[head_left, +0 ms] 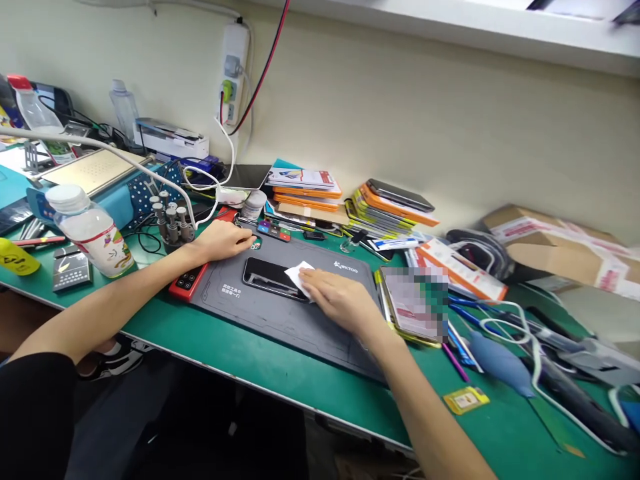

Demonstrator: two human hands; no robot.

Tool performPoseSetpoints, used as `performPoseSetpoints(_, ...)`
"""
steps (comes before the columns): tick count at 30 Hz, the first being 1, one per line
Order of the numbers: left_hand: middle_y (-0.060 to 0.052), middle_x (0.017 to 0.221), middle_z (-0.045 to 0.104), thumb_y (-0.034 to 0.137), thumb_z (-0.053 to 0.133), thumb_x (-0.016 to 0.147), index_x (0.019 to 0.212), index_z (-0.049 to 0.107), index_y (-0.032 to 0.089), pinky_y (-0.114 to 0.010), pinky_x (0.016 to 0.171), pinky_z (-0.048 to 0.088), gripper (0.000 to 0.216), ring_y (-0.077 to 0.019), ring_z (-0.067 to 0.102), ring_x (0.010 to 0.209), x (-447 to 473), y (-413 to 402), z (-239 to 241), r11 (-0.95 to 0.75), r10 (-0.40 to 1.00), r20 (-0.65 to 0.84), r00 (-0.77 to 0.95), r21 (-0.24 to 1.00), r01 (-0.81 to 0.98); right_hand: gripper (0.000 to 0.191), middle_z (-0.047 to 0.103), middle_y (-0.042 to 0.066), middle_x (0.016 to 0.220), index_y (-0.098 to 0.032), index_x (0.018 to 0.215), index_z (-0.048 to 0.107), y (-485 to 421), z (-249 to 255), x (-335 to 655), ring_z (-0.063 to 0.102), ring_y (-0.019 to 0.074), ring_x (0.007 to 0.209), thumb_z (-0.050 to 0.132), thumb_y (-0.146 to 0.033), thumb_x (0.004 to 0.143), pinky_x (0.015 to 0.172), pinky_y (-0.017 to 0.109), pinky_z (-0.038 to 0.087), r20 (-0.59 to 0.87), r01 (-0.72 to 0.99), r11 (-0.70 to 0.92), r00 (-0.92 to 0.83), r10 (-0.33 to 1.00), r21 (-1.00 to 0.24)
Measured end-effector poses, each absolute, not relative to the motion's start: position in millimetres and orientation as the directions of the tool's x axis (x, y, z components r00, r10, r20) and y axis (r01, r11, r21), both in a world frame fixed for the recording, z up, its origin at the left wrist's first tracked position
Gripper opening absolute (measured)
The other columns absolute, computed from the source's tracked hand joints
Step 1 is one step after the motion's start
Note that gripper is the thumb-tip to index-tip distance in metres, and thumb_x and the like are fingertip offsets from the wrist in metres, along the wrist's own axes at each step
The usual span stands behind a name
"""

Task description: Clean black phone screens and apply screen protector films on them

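A smartphone with a dark screen lies flat on a grey repair mat. My right hand presses a folded white wipe against the phone's right end. Part of the wipe is hidden under the fingers. My left hand rests at the mat's far left corner, fingers curled and close together, beside a small round sticker. Whatever its fingertips may hold is hidden. Under the left forearm runs a red strip with buttons along the mat's edge.
Left stand a milky plastic bottle, a dark box and a screwdriver holder. Behind the mat are stacked orange-edged boxes. Right of it lie a phone-sized panel, a blue air blower, cables and a cardboard box.
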State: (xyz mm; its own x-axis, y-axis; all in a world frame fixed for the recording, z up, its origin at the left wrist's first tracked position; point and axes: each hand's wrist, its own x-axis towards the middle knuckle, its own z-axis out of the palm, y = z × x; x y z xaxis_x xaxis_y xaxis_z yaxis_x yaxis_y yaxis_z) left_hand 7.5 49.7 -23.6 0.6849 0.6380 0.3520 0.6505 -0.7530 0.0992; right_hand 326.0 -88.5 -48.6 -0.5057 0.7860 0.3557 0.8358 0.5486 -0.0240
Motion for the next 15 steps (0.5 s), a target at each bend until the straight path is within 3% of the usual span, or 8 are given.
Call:
performPoseSetpoints(1, -0.004, 0.067, 0.07, 0.045, 0.045, 0.107, 0.076, 0.067, 0.022, -0.031, 0.061, 0.034, 0.045, -0.0188, 0.066, 0.064, 7, 49, -22, -0.768, 0.62, 0.346, 0.704, 0.084, 0.635, 0.051, 0.085, 0.01, 0.111, -0.021, 0.104, 0.084, -84, -47, 334, 0.08, 0.0238, 0.104, 0.038, -0.039, 0.114, 0.09, 0.036, 0.061, 0.407, 0.854, 0.521, -0.476, 0.779, 0.003)
performPoseSetpoints(3, -0.004, 0.07, 0.072, 0.046, 0.042, 0.108, 0.079, 0.068, 0.022, -0.032, 0.059, 0.03, 0.047, -0.0179, 0.066, 0.064, 6, 46, -20, -0.795, 0.581, 0.323, 0.747, 0.029, 0.606, 0.057, 0.081, 0.009, 0.077, -0.021, 0.073, 0.077, -80, -47, 348, 0.076, 0.0215, 0.073, 0.041, -0.04, 0.113, 0.066, 0.032, 0.053, 0.482, 0.895, 0.446, -0.401, 0.779, 0.024)
performPoseSetpoints(6, -0.004, 0.076, 0.075, 0.047, 0.037, 0.111, 0.086, 0.071, 0.021, -0.032, 0.058, 0.027, 0.049, -0.0178, 0.067, 0.066, 6, 43, -16, -0.81, 0.552, 0.288, 0.782, -0.039, 0.586, 0.061, 0.069, 0.007, 0.06, -0.022, 0.061, 0.066, -83, -51, 356, 0.066, 0.02, 0.058, 0.042, -0.043, 0.113, 0.057, 0.034, 0.042, 0.529, 0.929, 0.369, -0.308, 0.791, -0.011)
performPoseSetpoints(8, -0.004, 0.077, 0.076, 0.047, 0.039, 0.111, 0.094, 0.073, 0.021, -0.031, 0.059, 0.029, 0.046, -0.0184, 0.068, 0.068, 6, 42, -13, -0.79, 0.58, 0.287, 0.763, -0.031, 0.612, 0.054, 0.072, 0.007, 0.067, -0.021, 0.072, 0.073, -88, -51, 353, 0.069, 0.021, 0.065, 0.046, -0.044, 0.112, 0.062, 0.034, 0.046, 0.544, 0.927, 0.366, -0.267, 0.796, -0.08)
performPoseSetpoints(11, -0.002, 0.081, 0.077, 0.049, 0.051, 0.107, 0.106, 0.075, 0.023, -0.028, 0.064, 0.037, 0.036, -0.0179, 0.069, 0.072, 4, 44, -5, -0.764, 0.636, 0.263, 0.725, 0.086, 0.639, 0.036, 0.08, 0.011, 0.1, -0.021, 0.116, 0.078, -93, -48, 340, 0.074, 0.0264, 0.096, 0.052, -0.045, 0.11, 0.086, 0.039, 0.056, 0.504, 0.876, 0.433, -0.282, 0.816, -0.212)
performPoseSetpoints(13, -0.002, 0.096, 0.08, 0.051, 0.058, 0.104, 0.11, 0.075, 0.024, -0.027, 0.074, 0.045, 0.033, -0.0174, 0.072, 0.084, 3, 45, 2, -0.782, 0.622, 0.214, 0.753, 0.222, 0.583, 0.037, 0.078, 0.012, 0.118, -0.022, 0.133, 0.073, -93, -46, 331, 0.071, 0.0288, 0.112, 0.052, -0.041, 0.109, 0.1, 0.045, 0.056, 0.454, 0.844, 0.476, -0.333, 0.827, -0.248)
performPoseSetpoints(15, -0.004, 0.115, 0.079, 0.054, 0.062, 0.102, 0.113, 0.075, 0.024, -0.027, 0.089, 0.051, 0.035, -0.0185, 0.073, 0.102, 3, 44, 8, -0.805, 0.567, 0.178, 0.804, 0.329, 0.494, 0.037, 0.076, 0.013, 0.127, -0.023, 0.136, 0.072, -93, -45, 326, 0.07, 0.0295, 0.119, 0.051, -0.037, 0.109, 0.106, 0.048, 0.055, 0.411, 0.827, 0.499, -0.373, 0.832, -0.259)
